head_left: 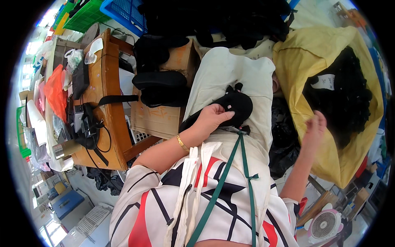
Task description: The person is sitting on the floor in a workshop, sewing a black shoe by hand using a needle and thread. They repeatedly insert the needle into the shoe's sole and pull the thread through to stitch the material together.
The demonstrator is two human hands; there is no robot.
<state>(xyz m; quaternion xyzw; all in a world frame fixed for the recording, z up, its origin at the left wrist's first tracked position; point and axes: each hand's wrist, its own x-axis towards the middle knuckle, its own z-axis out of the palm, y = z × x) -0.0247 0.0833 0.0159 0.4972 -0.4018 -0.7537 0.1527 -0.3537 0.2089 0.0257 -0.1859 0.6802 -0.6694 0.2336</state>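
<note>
On the cream cloth (pixel 251 66) spread over my lap lies a black, soft, slipper-shaped piece (pixel 239 103) with a small pale tag on it. My left hand (pixel 212 118) is closed on its near edge, the thumb and fingers pinching the black fabric close to the tag. The underside of the piece is hidden. My right hand (pixel 316 125) is raised beside the yellow sack (pixel 296 53), slightly blurred, its fingers loosely bent and apart, with nothing visible in them. Inside the sack lies a heap of black pieces (pixel 349 94) with a white paper slip.
Several black padded pieces (pixel 159 80) rest on a cardboard box (pixel 158 121) to the left. Beside it stands a wooden table (pixel 98 86) with cables and bags. A blue crate (pixel 125 16) is at the far side. A pink-rimmed fan (pixel 324 225) sits low right. Green ribbon (pixel 224 177) hangs down my front.
</note>
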